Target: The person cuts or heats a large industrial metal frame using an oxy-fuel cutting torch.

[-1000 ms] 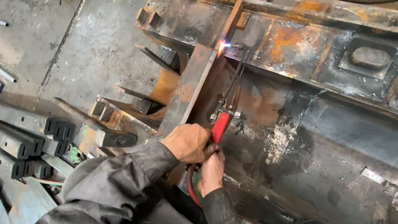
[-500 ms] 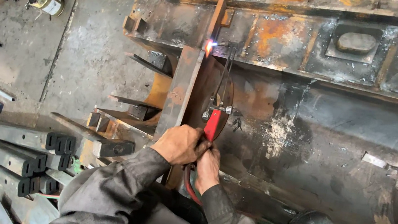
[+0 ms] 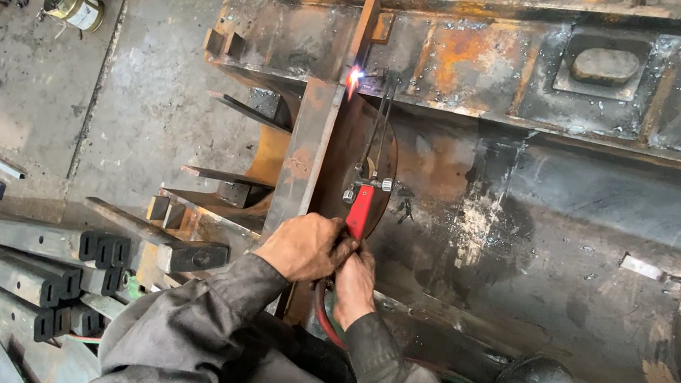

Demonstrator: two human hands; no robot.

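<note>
Torch (image 3: pixel 360 207), red handle, twin thin tubes, pink flame tip.

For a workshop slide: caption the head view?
Both hands, left hand and right hand, grip a red-handled cutting torch, flame on rusty steel frame.

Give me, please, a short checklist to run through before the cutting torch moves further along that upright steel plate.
1. Both hands on the torch: left hand and right hand grip the red handle: ok.
2. Flame lit at the upright plate: ok.
3. Hands back from the flame: ok.
4. Gloves: hands bare: not ok.
5. Hoses kept off hot metal: they run under the forearms: cannot tell.
6. Eye protection: cannot tell.
</note>
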